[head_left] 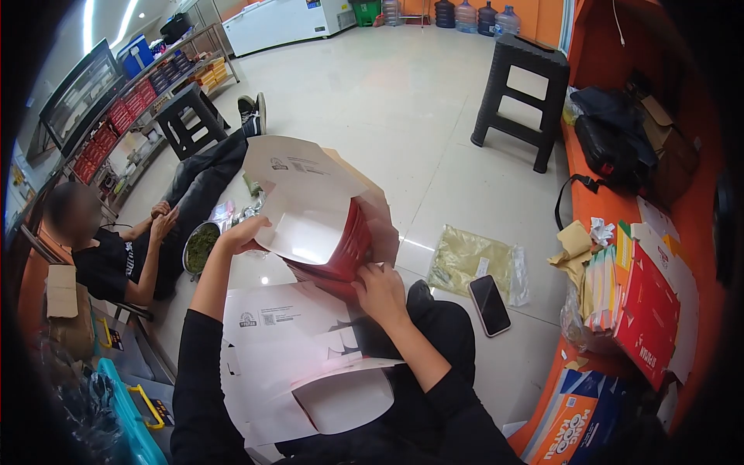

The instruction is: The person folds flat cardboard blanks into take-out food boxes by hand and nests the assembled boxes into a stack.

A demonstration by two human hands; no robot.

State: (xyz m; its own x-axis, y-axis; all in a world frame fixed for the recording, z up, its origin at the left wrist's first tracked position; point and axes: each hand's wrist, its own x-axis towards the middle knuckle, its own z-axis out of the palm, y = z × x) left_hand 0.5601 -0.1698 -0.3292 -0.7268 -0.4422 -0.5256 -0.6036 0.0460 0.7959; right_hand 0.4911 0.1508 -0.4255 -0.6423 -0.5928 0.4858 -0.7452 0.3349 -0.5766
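Shiny floor (418,101) lay all around. From far off, I had the left hand (242,235) with its grip closed on one side of the red and white box (341,260), just above a big white card (267,325). The right hand (380,293) had bent fingers on the box's low red side; I couldn't tell if that grip squeezed. One phone (490,305) lay beside a see-through bag (469,260).
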